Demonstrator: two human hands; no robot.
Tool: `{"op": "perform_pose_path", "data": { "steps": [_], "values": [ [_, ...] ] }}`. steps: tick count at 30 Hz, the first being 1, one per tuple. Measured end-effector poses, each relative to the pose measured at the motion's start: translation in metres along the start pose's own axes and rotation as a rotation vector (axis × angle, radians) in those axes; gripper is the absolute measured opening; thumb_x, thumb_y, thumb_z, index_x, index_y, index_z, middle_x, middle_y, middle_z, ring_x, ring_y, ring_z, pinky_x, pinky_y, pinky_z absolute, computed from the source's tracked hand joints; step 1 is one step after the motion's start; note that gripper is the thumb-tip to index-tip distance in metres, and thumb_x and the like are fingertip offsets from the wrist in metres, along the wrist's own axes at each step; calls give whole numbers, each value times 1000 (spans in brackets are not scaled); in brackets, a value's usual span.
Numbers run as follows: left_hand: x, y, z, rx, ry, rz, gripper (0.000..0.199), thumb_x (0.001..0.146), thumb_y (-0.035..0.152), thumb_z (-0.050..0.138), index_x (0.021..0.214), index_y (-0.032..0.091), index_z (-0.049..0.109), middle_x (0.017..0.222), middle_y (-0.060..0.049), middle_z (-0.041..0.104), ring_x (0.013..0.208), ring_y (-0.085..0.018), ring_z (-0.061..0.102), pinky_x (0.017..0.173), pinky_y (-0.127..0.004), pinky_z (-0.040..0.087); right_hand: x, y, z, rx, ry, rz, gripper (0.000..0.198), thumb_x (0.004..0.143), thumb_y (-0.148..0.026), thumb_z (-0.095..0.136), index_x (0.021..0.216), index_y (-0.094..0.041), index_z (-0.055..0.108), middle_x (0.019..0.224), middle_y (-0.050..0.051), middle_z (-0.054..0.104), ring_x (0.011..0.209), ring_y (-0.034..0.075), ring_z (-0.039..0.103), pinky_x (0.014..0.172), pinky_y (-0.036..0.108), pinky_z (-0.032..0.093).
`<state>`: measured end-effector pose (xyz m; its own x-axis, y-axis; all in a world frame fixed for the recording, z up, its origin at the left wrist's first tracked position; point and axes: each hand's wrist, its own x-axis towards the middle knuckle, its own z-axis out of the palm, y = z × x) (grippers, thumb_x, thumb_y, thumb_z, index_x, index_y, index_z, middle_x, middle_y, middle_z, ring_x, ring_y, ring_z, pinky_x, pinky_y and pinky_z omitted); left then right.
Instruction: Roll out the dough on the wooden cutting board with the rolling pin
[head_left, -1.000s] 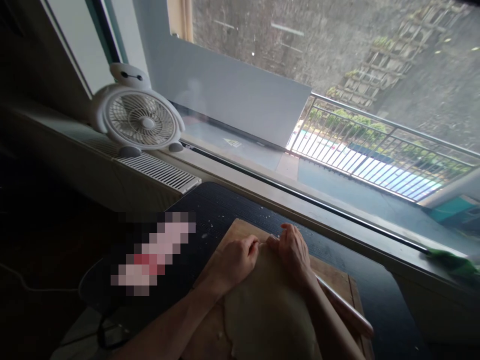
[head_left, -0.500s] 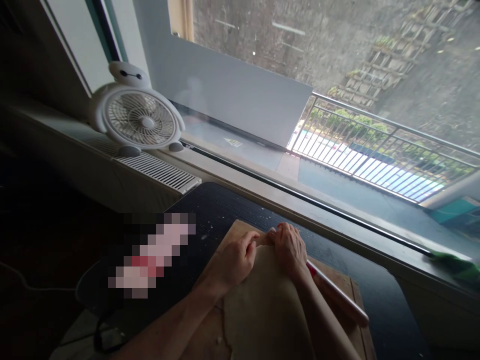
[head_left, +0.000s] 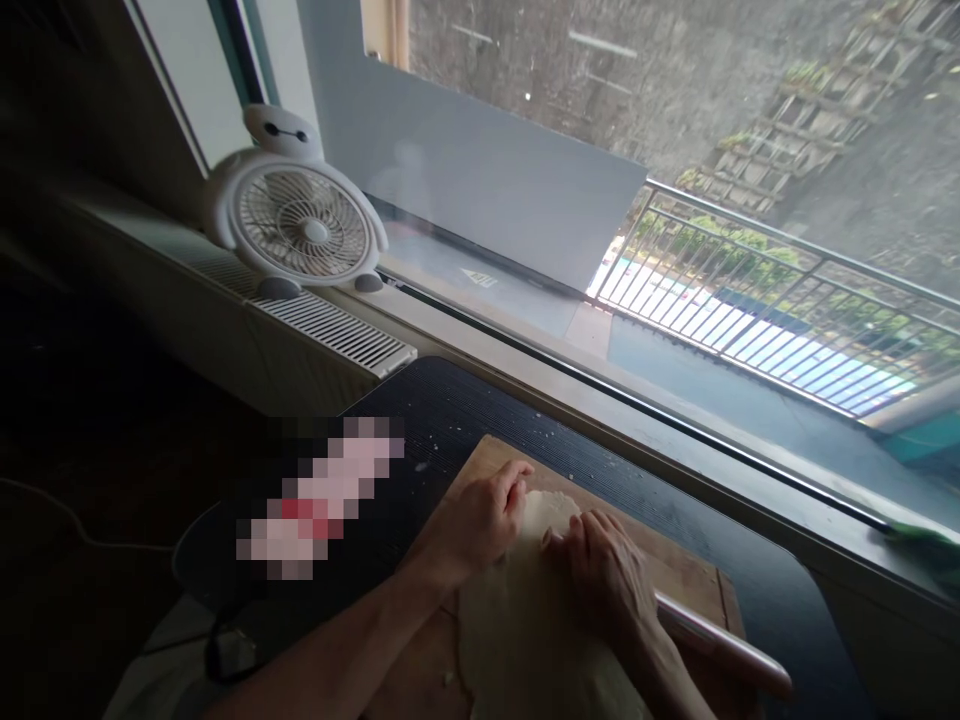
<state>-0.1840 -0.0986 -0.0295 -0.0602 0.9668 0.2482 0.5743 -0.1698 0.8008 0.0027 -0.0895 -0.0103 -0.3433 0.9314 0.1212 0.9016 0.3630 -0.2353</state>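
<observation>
A wide sheet of pale rolled dough (head_left: 517, 640) lies on a wooden board (head_left: 491, 452). My right hand (head_left: 611, 570) is closed over a rolling pin (head_left: 720, 645) that rests across the dough. The pin's near-left tip pokes out beside my fingers, and its long end slants down to the right past the dough. At the dough's left edge is my left hand (head_left: 491, 510), its fingers curled inward. What those fingers hold, if anything, is hidden.
The board sits on a dark table (head_left: 465, 400) with white specks on it. A pixelated pink and red patch (head_left: 322, 500) covers something at the table's left. Behind stand a white fan (head_left: 311, 230) on a radiator (head_left: 352, 335) and a large window with a railing (head_left: 750, 290) outside.
My right hand has drawn the rolling pin back toward me and to the right, baring the dough's far edge. My left hand stays near the same edge. The whole view has shifted slightly.
</observation>
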Motion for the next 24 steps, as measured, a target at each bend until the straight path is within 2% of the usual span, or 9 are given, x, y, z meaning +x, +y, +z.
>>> {"op": "perform_pose_path", "data": {
  "steps": [3, 6, 9, 12, 14, 18, 20, 24],
  "values": [
    [0, 2, -1, 0, 8, 23, 28, 90, 21, 38, 113, 26, 53, 109, -1, 65, 98, -15, 61, 86, -25, 44, 28, -2, -2, -34, 62, 47, 27, 91, -38, 35, 87, -23, 56, 94, 3, 58, 89, 18, 49, 79, 31, 33],
    [-1, 2, -1, 9, 21, 30, 28, 90, 21, 38, 112, 25, 54, 109, -1, 65, 98, -16, 61, 87, -25, 44, 46, -1, -3, -34, 84, 135, 30, 91, -37, 33, 102, -23, 57, 109, 5, 56, 100, 20, 48, 85, 34, 33],
    [-2, 2, -1, 18, 24, 18, 28, 90, 21, 37, 112, 25, 54, 105, -1, 66, 94, -16, 63, 85, -25, 46, 34, -7, -2, -26, 26, 84, 32, 91, -36, 31, 109, -26, 56, 117, 4, 54, 111, 20, 44, 92, 35, 31],
    [-2, 2, 0, 24, 11, 21, 28, 89, 20, 38, 112, 26, 54, 105, -1, 67, 94, -16, 63, 85, -25, 46, 22, -12, 1, -64, 33, 18, 33, 92, -36, 31, 113, -28, 55, 124, 3, 50, 123, 21, 35, 100, 38, 25],
    [-1, 2, 1, 25, 17, 30, 28, 89, 20, 38, 112, 25, 54, 107, -1, 66, 96, -16, 62, 86, -25, 45, 31, -8, 2, -84, 52, 60, 36, 91, -36, 32, 117, -26, 53, 128, 5, 47, 126, 23, 31, 102, 40, 23],
    [0, 2, 1, 22, 29, 33, 28, 90, 19, 37, 112, 24, 54, 109, -2, 65, 97, -16, 62, 86, -25, 45, 64, 6, 3, -81, 60, 212, 41, 90, -35, 32, 123, -19, 51, 131, 10, 44, 123, 24, 36, 101, 42, 25],
    [0, 2, 0, 22, 25, 25, 28, 90, 20, 37, 112, 25, 54, 108, -1, 65, 96, -15, 62, 85, -25, 46, 61, 4, 4, -69, 41, 205, 42, 90, -37, 31, 124, -19, 50, 132, 10, 43, 125, 25, 35, 101, 42, 26],
    [-1, 2, 0, 23, 15, 13, 28, 90, 21, 38, 113, 25, 54, 107, -1, 66, 96, -15, 62, 85, -25, 46, 27, -9, 9, -88, 17, 72, 42, 92, -40, 27, 125, -24, 49, 133, 6, 44, 130, 24, 27, 104, 42, 21]
  ]
}}
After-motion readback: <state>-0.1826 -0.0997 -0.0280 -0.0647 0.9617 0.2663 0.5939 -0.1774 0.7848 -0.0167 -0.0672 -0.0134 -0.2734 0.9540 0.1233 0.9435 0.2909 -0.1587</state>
